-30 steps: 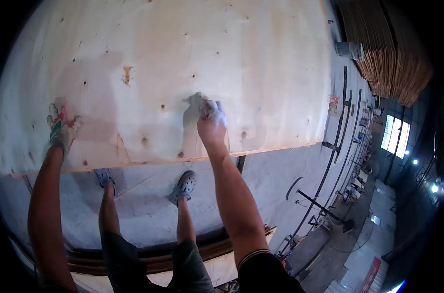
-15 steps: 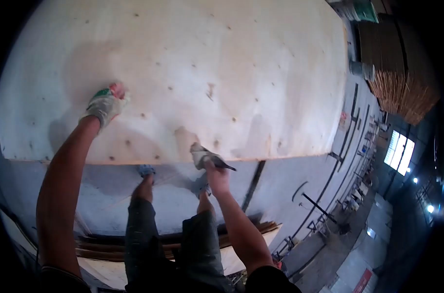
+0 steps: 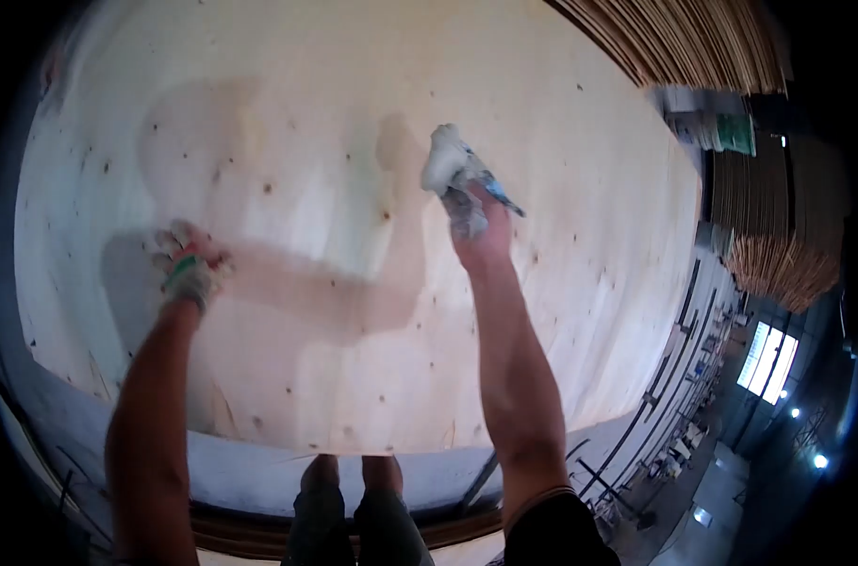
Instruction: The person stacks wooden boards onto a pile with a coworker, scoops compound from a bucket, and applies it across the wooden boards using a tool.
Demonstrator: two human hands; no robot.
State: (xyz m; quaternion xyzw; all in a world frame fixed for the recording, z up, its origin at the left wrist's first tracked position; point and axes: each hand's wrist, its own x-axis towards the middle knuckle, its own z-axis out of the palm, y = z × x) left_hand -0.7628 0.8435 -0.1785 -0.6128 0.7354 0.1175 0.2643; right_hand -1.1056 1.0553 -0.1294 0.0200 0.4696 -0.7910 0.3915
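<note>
A broad, pale wood veneer sheet (image 3: 589, 311) with scattered dark knots spreads out in front of me. My left hand (image 3: 191, 269), in a whitish glove with green and red parts, is over the left part of the sheet with its fingers spread. Whether it presses on the wood I cannot tell. Farther out and to the right is my right hand (image 3: 462, 179), also gloved and closed around a narrow dark-and-blue tool (image 3: 500, 193). The tool's pointed end sticks out beside the wrist; its kind is unclear and the rest is hidden in the glove.
Stacks of thin brown sheets (image 3: 674, 42) stand at the upper right, with a green-and-white container (image 3: 734, 132) beside them. Along the right run floor rails and stands (image 3: 669, 377). My legs (image 3: 354, 514) are at the sheet's near edge, with dark boards (image 3: 231, 533) behind them.
My right hand has gone from the sheet's near edge to farther out over it, tool still held. My left hand's fingers have spread. The near edge now lies lower in view, covering my feet.
</note>
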